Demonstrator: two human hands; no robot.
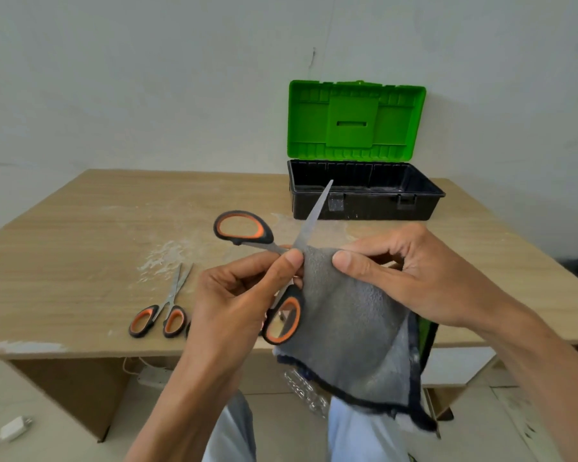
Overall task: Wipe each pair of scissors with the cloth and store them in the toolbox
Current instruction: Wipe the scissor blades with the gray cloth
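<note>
My left hand [244, 295] grips a large pair of black-and-orange scissors [309, 221] near the pivot, blades spread wide, one blade pointing up toward the toolbox. My right hand [411, 271] pinches a grey cloth [351, 315] against the scissors by the pivot; the cloth hangs down over the table's front edge. A smaller pair of scissors [164, 311] with orange-lined handles lies shut on the wooden table at the left. The toolbox [364, 198], black with a green lid standing up, sits at the back right and looks empty inside.
The wooden table [97, 228] has white scuffed patches near its middle and front left corner. A white wall rises close behind the toolbox. Below the table lie a white power strip [152, 375], a white adapter [14, 428] and my knees.
</note>
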